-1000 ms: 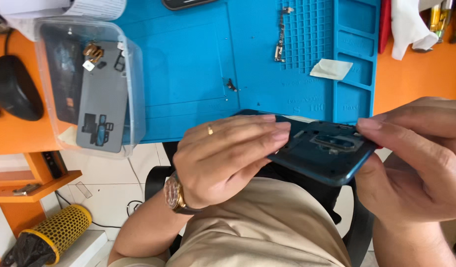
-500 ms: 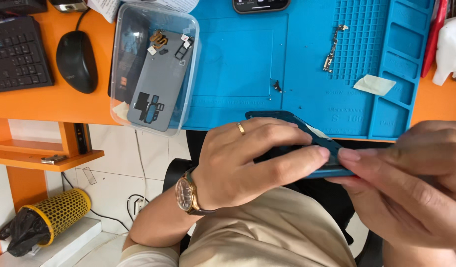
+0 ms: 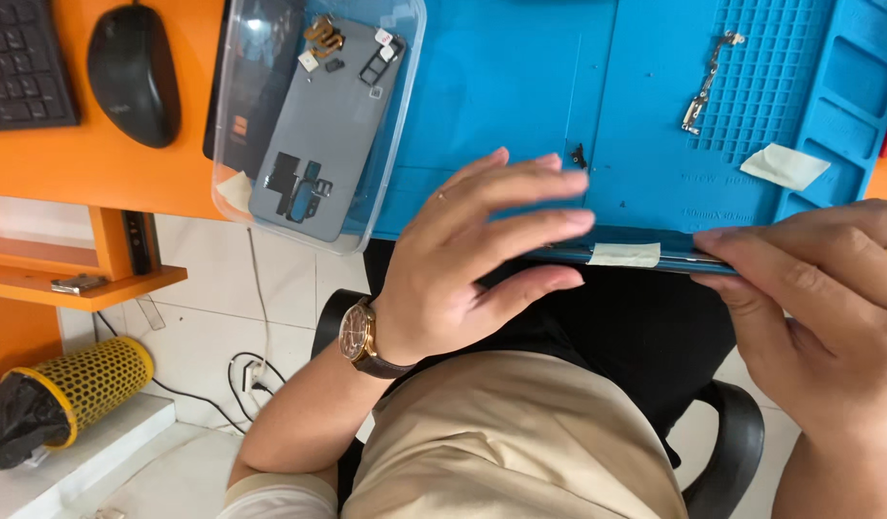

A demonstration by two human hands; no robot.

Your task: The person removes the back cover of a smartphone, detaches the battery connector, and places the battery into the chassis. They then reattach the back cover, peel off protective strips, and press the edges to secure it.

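Nearest the camera, over the person's lap, both hands hold a thin dark phone [image 3: 645, 258] seen edge-on, level with the front edge of the surface. The left hand [image 3: 462, 259], with a wristwatch [image 3: 359, 334] at the wrist, has its fingers [image 3: 544, 223] spread loosely and laid over the phone's left end, thumb beneath. The right hand [image 3: 828, 308] pinches the right end between fingers and thumb. A small strip of pale tape [image 3: 624, 255] sits on the phone's edge between the two hands.

Just beyond lies a blue work mat [image 3: 520, 86] on the orange surface [image 3: 107, 168]. On the mat, a small metal part [image 3: 705, 91] rests on the gridded area, and a scrap of pale tape [image 3: 785, 165] lies to its right. Further left stands a clear plastic tray [image 3: 390, 154] holding a grey phone back cover [image 3: 323, 125] and tiny parts. Beyond that, a black mouse [image 3: 134, 69] sits beside a black keyboard [image 3: 25, 62]
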